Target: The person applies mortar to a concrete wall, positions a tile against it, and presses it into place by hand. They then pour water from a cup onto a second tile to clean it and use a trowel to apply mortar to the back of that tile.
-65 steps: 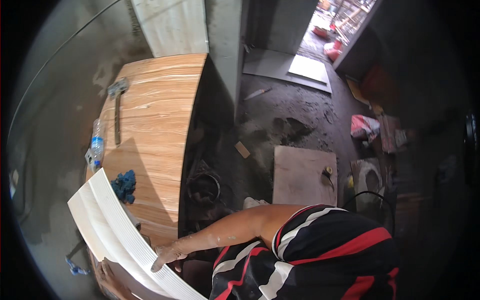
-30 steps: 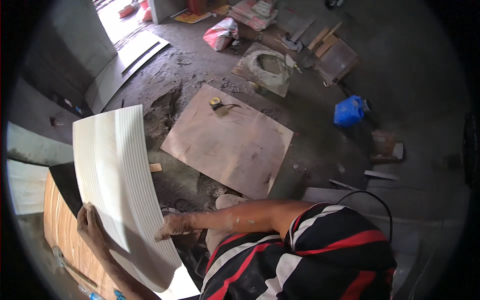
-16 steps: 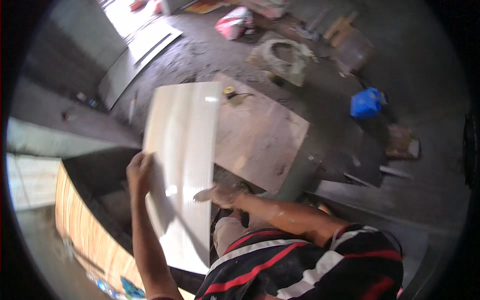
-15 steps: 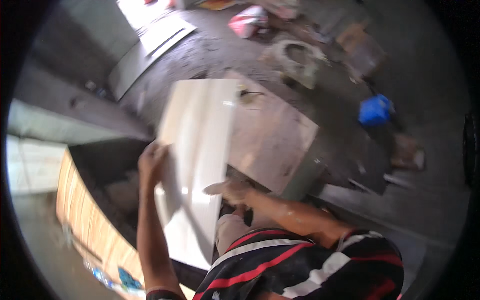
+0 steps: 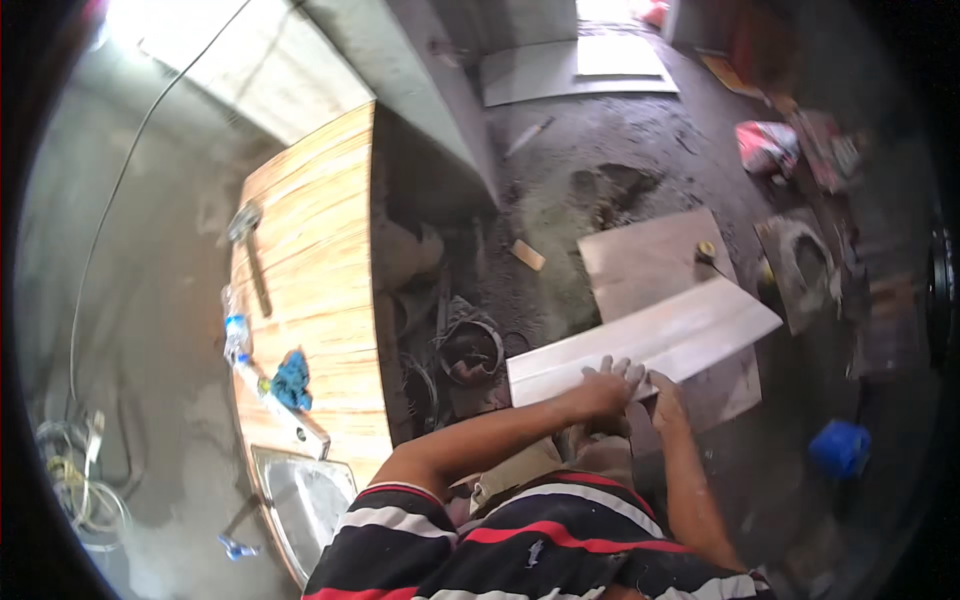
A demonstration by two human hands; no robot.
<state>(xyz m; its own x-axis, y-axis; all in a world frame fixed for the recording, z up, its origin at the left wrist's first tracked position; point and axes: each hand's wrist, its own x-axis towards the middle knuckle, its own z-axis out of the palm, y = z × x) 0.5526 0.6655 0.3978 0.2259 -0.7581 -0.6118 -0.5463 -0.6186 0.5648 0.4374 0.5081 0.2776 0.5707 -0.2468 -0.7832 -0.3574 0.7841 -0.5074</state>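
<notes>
My left hand [image 5: 605, 392] and my right hand [image 5: 665, 400] grip the near long edge of a white tile-like panel [image 5: 730, 318], side by side near its middle. The panel lies slanted across the view, its far right end raised toward the back, partly over a square plywood sheet [image 5: 640, 250]. A yellow tape measure [image 5: 706, 249] sits on that sheet just beyond the panel. My legs show below the panel, partly hidden by my striped shirt.
Left, a wood-grain counter [image 5: 310, 200] holds a sink [image 5: 305, 490], hammer [image 5: 250, 250], bottle [image 5: 236, 335], blue cloth [image 5: 292, 380] and metal bar [image 5: 300, 425]. A bucket [image 5: 470, 350] stands beside it. Right are a blue jug [image 5: 840, 448], bags [image 5: 765, 148] and a cement-smeared board [image 5: 800, 270].
The panel has swung from upright in the view to crosswise and moved right, with both hands on it. My view has turned back toward the counter.
</notes>
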